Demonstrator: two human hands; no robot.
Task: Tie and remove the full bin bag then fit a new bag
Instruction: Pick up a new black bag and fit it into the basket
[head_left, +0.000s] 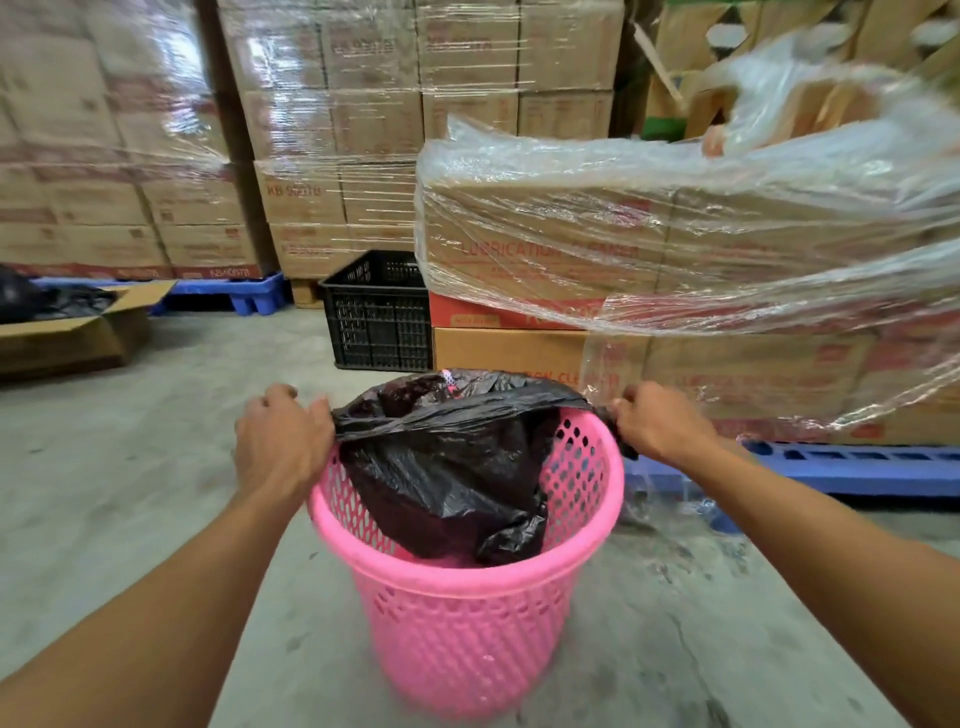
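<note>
The black bin bag (457, 467) sits inside the pink basket (467, 597), its mouth stretched taut between both fists: left hand (280, 441) and right hand (657, 423) each clench an edge, probably gathering ends for knotting.

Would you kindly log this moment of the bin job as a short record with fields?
setting: warehouse floor, stacked wrapped cartons behind
bin: pink basket, upright
bag: black bin bag, inside basket, top gathered and stretched between both hands, not yet tied
left hand: gripping the bag's left end
right hand: gripping the bag's right end
nearby: black crate behind the basket; open carton far left
new bag: none fitted
</note>
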